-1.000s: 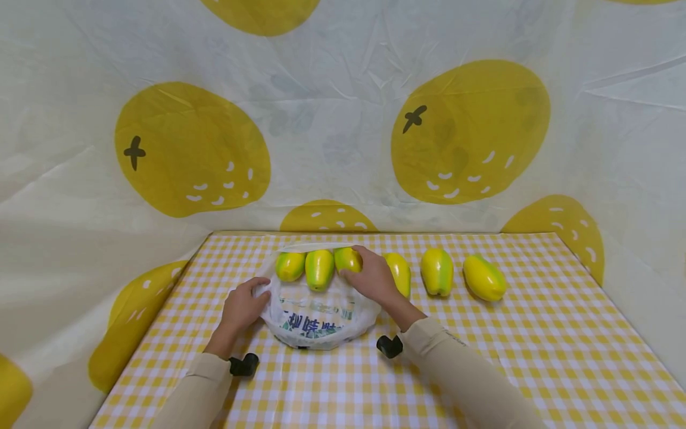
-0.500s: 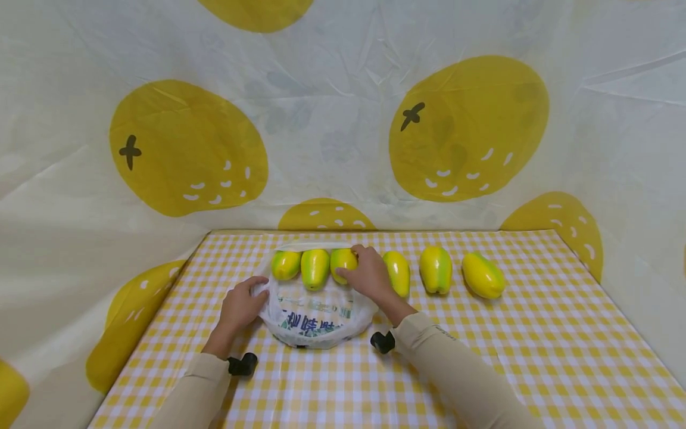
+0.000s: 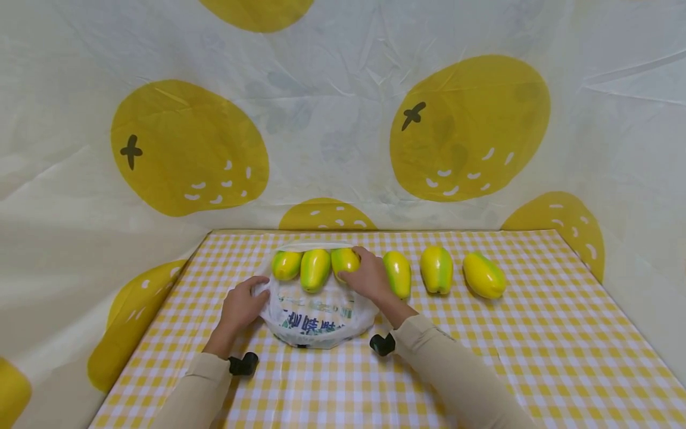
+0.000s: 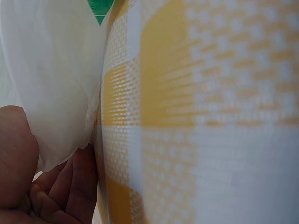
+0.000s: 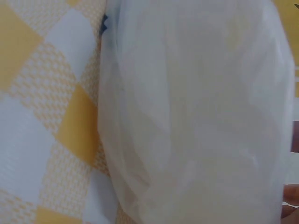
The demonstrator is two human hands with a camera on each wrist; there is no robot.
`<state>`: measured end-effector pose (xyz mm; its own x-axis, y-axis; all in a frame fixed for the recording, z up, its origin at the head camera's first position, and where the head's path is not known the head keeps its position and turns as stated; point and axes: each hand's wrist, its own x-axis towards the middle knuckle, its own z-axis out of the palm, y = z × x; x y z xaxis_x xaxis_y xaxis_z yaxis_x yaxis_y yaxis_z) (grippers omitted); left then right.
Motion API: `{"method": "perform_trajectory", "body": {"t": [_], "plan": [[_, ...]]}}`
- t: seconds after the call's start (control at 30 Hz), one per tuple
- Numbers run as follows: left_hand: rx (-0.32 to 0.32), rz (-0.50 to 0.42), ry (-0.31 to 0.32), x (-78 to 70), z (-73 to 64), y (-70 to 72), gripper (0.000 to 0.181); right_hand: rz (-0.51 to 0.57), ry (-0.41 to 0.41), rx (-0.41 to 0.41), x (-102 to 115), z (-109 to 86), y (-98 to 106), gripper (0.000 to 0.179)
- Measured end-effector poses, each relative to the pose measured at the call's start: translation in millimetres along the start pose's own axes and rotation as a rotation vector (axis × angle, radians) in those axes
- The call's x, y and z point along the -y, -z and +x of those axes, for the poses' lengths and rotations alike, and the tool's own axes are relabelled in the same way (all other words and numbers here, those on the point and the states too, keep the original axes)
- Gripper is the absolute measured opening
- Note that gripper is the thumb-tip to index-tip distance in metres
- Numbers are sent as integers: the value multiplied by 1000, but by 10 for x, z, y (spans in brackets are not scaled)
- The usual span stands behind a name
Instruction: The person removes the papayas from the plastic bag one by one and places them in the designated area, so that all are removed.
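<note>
Currently, rightmost fruit (image 3: 343,262) in bag (image 3: 321,341), pinched in right hand (image 3: 372,277).

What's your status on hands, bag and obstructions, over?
Left hand pinching bag. Right hand gripping rightmost fruit inside. Three fruits outside, rightward. No obstruction visible.

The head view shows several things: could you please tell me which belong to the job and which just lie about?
Apparently in the job:
left hand
right hand
plastic bag
three bagged fruits
three loose fruits, probably

Just surroundings:
checked tablecloth
printed backdrop
</note>
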<state>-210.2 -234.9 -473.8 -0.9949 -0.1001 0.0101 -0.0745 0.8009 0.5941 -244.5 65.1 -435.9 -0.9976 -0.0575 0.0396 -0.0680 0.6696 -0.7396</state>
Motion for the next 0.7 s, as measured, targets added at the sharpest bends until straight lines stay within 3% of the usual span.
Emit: {"method": "perform_trajectory", "body": {"t": [0.7], "plan": [[5, 0, 10, 3, -7, 14, 41, 52, 48, 39, 61, -331, 220, 68]]}}
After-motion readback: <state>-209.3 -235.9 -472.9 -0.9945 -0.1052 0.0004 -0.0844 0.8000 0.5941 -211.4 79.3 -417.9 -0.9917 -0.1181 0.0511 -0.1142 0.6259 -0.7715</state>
